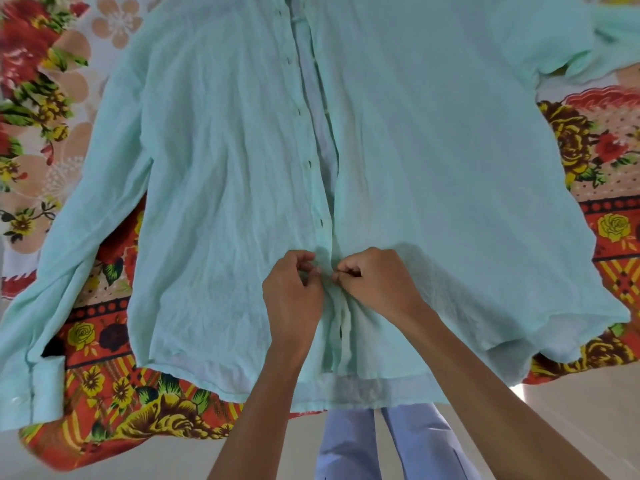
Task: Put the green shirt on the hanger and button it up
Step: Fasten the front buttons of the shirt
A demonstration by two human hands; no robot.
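Note:
The pale green shirt (214,174) lies spread front-up across the bed, collar at the top edge of view, hem toward me. Its front placket gapes open from the collar down to a point just above my hands, showing the lighter inside. My left hand (292,296) pinches the left placket edge low on the shirt. My right hand (375,280) pinches the right edge directly opposite, fingertips nearly touching the left hand's. The button between them is hidden by my fingers. No hanger is visible.
A floral bedspread (114,403) in red, yellow and green covers the bed, its edge hanging toward me. The shirt's left sleeve (41,334) runs down to the bed edge. My blue trouser legs (349,445) stand on the pale floor below.

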